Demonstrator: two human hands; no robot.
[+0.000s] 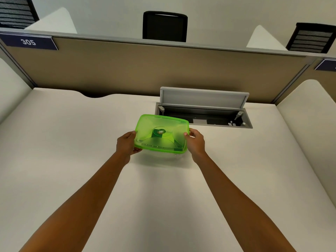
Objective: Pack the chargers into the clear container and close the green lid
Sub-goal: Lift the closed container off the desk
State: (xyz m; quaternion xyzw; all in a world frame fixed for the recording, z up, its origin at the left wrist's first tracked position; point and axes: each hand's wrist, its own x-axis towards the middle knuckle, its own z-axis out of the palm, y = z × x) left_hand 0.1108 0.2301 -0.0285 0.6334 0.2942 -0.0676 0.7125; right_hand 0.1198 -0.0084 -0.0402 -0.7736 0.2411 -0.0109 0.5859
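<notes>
**Head view: seating the green lid evenly on the container**

Head view is showing the green lid (161, 133) sitting on top of the clear container (160, 157), which is resting on the white desk (72, 160) just in front of the open cable hatch (203, 113). Dark shapes are showing through the translucent lid; they are probably the chargers, though the tint is blurring them too much to be sure. No loose charger is lying on the desk.

The left hand (127, 144) is gripping the lid's left edge, thumb on top of the rim and fingers curled under the near corner. The right hand (195, 141) is clasping the right edge the same way, thumb over the rim and fingers wrapped down the side. Both hands are closed on the box, one at each short end.

Judging from this, the closing step is under way. The near edge of the lid is looking slightly raised beside the far edge, so it may not be fully snapped. To do this well, the person is best pressing down with both thumbs at once while the fingers are bracing beneath, then working around the rim corner by corner, near side included. Pressing one end alone is risking popping the other end up or sliding the box toward the hatch.
</notes>
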